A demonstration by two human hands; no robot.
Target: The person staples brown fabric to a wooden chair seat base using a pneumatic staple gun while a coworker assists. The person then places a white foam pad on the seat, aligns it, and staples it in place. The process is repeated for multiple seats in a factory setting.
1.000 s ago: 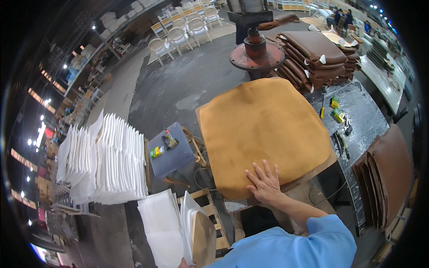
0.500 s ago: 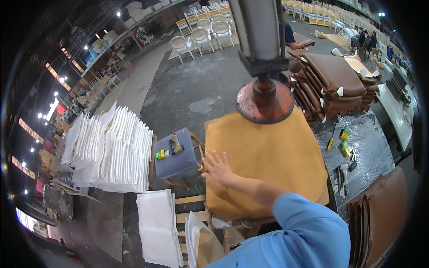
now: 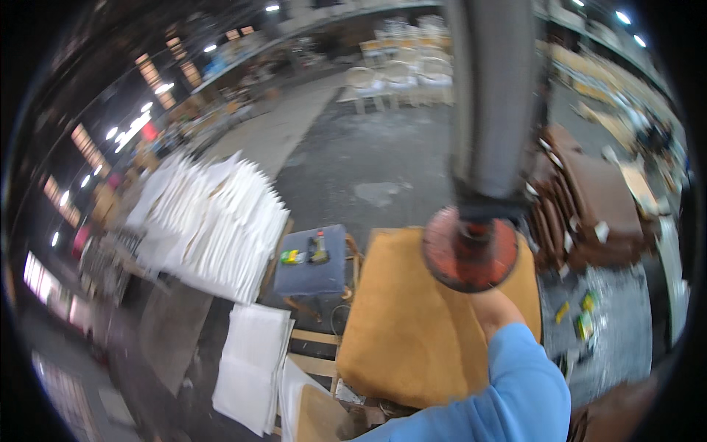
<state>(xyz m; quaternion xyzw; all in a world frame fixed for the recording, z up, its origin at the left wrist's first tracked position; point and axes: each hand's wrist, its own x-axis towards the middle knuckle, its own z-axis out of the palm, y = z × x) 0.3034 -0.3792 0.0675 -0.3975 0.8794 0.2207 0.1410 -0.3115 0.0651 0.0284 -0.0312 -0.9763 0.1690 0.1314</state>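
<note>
Head view: the right forearm (image 3: 502, 313) reaches over the tan panel (image 3: 412, 324) from a light blue sleeve (image 3: 526, 368).
Right hand: hidden behind the red disc (image 3: 440, 254); I cannot tell whether it is spread, narrowed or holding anything.
Left hand: outside the frame, so its grip cannot be told.
Tan panel: flat in the lower middle, its far part overlapped by the disc; contact between the two cannot be judged.
Grey column: the column (image 3: 493, 96) descends from the top edge above the disc, blocking sight of what lies behind.
Panel's right: a dark, shiny table (image 3: 618, 313) with small yellow-green boxes (image 3: 586, 324); brown cushions (image 3: 600, 184) piled beyond.
Panel's left: a blue-grey seat (image 3: 313, 276) near its edge, bearing a yellow-green packet (image 3: 292, 257) and a dark tool (image 3: 318, 250).
White sheets: a tall stack (image 3: 213, 221) farther left; a lower pile (image 3: 250, 361) beside pallet slats (image 3: 313, 363).
Near edge: rounded at its left corner, with the sleeve across its right part.
Dark floor: the floor (image 3: 331, 177) stretches from the panel's far edge toward pale chairs (image 3: 398, 77).
</note>
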